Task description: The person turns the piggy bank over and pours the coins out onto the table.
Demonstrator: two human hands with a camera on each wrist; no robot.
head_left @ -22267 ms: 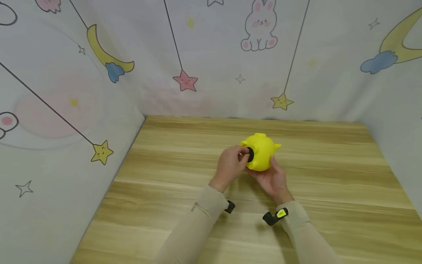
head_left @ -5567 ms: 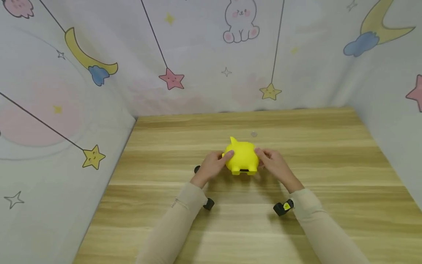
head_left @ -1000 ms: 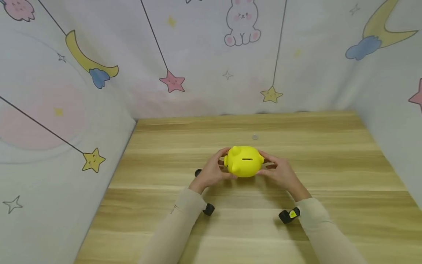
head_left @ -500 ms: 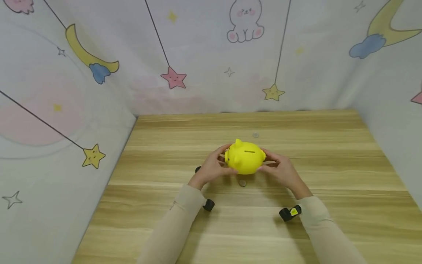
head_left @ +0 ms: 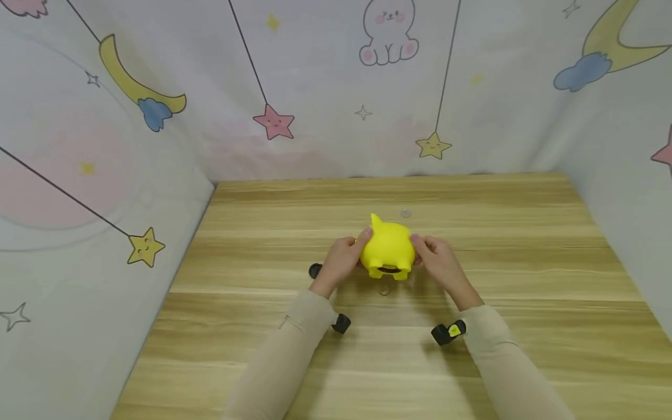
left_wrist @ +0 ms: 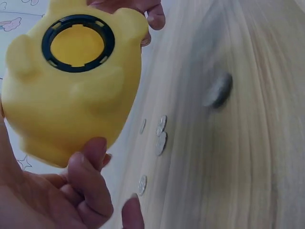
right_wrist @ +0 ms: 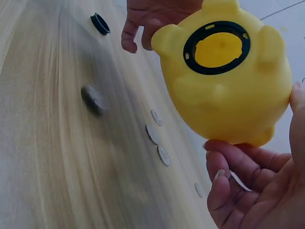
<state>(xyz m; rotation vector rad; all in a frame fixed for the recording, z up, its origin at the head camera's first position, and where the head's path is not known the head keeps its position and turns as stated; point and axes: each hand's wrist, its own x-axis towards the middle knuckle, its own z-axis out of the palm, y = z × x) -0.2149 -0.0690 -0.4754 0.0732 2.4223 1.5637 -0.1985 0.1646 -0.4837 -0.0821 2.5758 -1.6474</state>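
Left hand (head_left: 341, 261) and right hand (head_left: 441, 265) grip opposite ends of a tilted yellow piggy bank (head_left: 389, 248), its underside hole (right_wrist: 219, 50) uncovered; coins (right_wrist: 164, 156) lie on the table (head_left: 388, 373).

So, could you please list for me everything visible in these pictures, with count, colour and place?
Pig-shaped, plastic-looking bank: 1, yellow, between both hands, open underside facing the person.
Round rim ring: 1, black, around the bank's opening.
Round cap: 1, black, on the table beside the left hand.
Round metal coins: at least 5, silver-grey, four on the table, one blurred nearer the person.
Wood-grain table: 1, light brown, underneath.
Cartoon-printed cloth walls: 3, mostly white, left, back and right.
Wrist-worn devices: 2, black, one per wrist.
Long sleeves: 2, beige, on both arms.
Left hand, right hand: 2, bare, gripping the bank's sides.
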